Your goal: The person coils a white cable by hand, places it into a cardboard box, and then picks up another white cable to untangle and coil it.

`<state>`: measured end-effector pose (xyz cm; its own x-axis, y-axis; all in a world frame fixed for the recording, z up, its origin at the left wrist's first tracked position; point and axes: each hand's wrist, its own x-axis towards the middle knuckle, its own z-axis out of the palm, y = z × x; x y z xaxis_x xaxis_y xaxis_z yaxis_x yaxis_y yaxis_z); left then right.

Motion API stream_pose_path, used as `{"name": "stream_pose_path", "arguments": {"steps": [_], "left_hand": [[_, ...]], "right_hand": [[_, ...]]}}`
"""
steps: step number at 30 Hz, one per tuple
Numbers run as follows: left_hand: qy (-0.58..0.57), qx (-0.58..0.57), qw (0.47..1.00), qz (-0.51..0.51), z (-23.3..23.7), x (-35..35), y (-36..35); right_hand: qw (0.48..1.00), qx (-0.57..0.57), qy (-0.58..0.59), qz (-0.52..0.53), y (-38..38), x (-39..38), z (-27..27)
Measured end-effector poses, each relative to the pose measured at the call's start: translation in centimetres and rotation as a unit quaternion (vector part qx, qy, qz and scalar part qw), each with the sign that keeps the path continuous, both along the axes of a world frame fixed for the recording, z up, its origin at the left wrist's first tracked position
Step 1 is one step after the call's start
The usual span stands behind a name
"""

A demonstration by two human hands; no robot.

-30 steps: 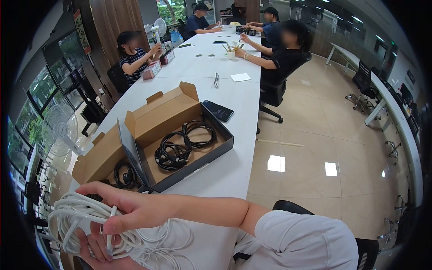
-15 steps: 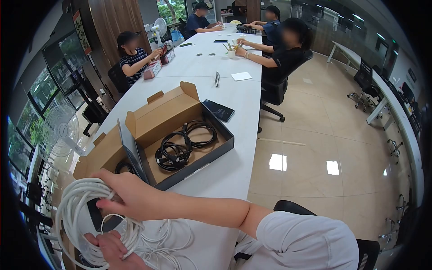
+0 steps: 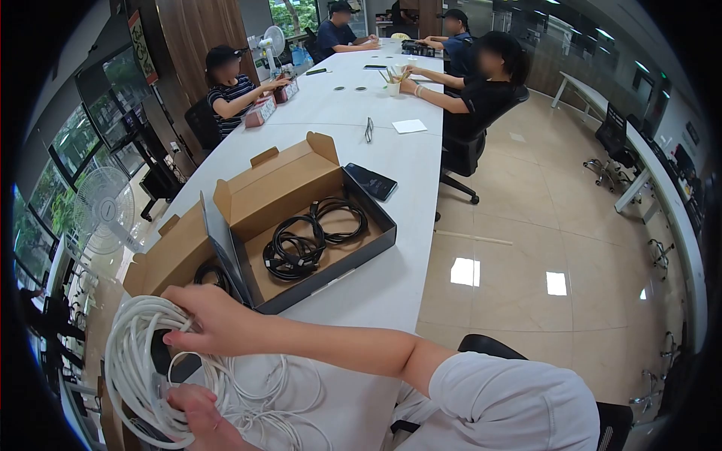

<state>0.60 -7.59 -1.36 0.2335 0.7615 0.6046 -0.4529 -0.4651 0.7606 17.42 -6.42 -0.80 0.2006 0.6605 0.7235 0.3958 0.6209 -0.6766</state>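
Right hand (image 3: 218, 322), bare: closed on the upper right side of a coil of white cable (image 3: 134, 353), strands pinched between thumb and fingers. Left hand (image 3: 204, 421), bare: gripping the coil's lower right side, thumb in view, fingers partly hidden.

Coil of white cable: one, many turns, held at the near left end of the white bench (image 3: 376, 289). Loose white loops (image 3: 280, 395): several, spread on the bench just right of the coil.

Box (image 3: 331, 276), dark outside, brown inside: one, lid open, beyond the hands. Contents: bundled black cables (image 3: 289, 255). Second box (image 3: 167, 259): one, open, just left of the first, partly hidden by the coil and right hand; dark cable (image 3: 213, 276) inside.

Phone (image 3: 370, 182), dark: one, by the far right corner of the first box. White sheet (image 3: 410, 126): one, farther along. White cup (image 3: 393, 88) with thin sticks: one, before a seated person (image 3: 485, 98) in black. Three other seated people: farther along the bench, both sides.
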Motion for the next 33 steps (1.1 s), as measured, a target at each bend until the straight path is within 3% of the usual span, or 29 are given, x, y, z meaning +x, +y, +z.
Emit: {"name": "stream_pose_path", "arguments": {"steps": [2,3,5,8,11,14,20,23,29,33], "left_hand": [[-0.047,-0.036,0.998,-0.039,0.3,-0.9,0.3],[-0.066,-0.038,0.994,-0.080,0.6,-1.1,0.3],[-0.105,-0.043,0.980,-0.161,1.1,-1.2,0.2],[-0.130,-0.060,0.970,-0.195,1.8,-1.2,-0.2],[-0.126,-0.082,0.966,-0.210,2.7,-1.3,-0.3],[-0.120,-0.079,0.967,-0.212,2.6,-1.3,-0.1],[-0.068,-0.052,0.990,-0.109,1.8,-1.0,-0.2],[-0.061,-0.083,0.994,-0.045,1.6,-0.7,-0.2],[0.000,-0.023,1.000,0.020,0.2,-0.6,0.5],[0.028,-0.022,0.994,0.100,0.1,0.0,0.3]], "right_hand": [[0.985,0.154,-0.061,-0.049,1.1,0.8,-0.8],[0.990,0.107,0.042,0.081,0.7,0.6,-0.2],[0.913,0.004,0.241,0.329,-0.9,0.2,0.8],[0.863,-0.053,0.284,0.414,-1.7,0.1,1.0],[0.849,-0.080,0.266,0.450,-2.2,0.4,1.4],[0.873,-0.104,0.249,0.406,-2.4,0.4,1.7],[0.931,-0.058,0.204,0.296,-1.1,-0.1,0.7],[0.976,-0.046,0.130,0.168,-0.8,-0.6,0.3],[0.991,-0.050,0.117,0.027,-1.7,-1.3,0.6],[0.994,-0.003,0.032,-0.104,-1.8,-1.3,0.5]]}}
